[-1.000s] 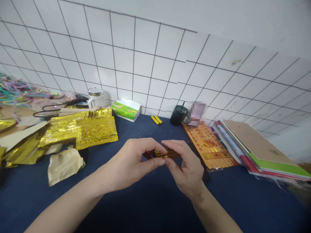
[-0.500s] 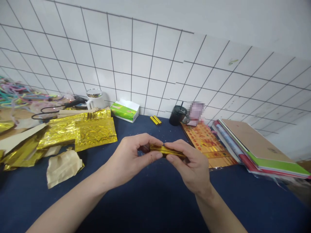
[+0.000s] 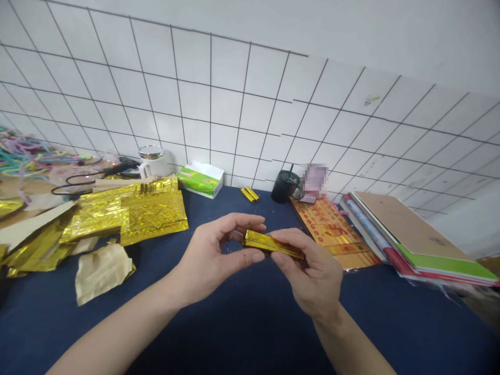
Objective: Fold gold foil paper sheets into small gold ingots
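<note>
The left hand (image 3: 207, 259) has spread its fingers wider. Over the blue table (image 3: 390, 323), right of the gold sheets (image 3: 154, 216), the right hand (image 3: 318, 273) pinches and partly hides a thin, shiny gold strip (image 3: 258, 239), slanting longways from far left to near right. Small gold pieces (image 3: 246, 195) lie farther off.

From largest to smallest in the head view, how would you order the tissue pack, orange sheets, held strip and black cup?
Orange sheets
Tissue pack
Black cup and held strip: too alike to rank

Left fingers (image 3: 236, 220) curl apart — right fingers (image 3: 295, 237) pinch.
</note>
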Demonstrator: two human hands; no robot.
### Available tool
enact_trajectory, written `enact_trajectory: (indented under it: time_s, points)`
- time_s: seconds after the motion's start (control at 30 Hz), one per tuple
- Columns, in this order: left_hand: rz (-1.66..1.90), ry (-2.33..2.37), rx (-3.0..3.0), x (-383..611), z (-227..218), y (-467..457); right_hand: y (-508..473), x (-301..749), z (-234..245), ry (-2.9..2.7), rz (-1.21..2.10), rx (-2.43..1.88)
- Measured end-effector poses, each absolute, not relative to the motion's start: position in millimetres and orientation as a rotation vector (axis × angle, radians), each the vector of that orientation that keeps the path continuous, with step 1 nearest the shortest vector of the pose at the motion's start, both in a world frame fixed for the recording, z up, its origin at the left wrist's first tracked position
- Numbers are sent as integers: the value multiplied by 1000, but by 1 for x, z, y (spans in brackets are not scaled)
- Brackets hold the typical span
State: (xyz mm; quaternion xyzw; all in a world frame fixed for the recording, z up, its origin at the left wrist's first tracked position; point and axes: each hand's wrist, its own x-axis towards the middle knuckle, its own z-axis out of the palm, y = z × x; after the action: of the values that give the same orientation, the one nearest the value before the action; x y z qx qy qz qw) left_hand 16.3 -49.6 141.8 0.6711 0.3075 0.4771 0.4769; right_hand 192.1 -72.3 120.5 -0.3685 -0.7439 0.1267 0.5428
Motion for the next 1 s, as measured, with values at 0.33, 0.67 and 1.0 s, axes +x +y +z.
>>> enact_trajectory:
  time_s: [0.33, 0.67, 1.0]
  points:
    - [1110, 625, 1517, 15, 143, -48, -74, 187, 116, -1727, 428, -821]
    - [1427, 777, 1475, 19, 141, -51, -73, 188, 111, -1617, 382, -862]
    - [1375, 877, 1625, 20, 140, -48, -71, 188, 108, -1743, 222, -828]
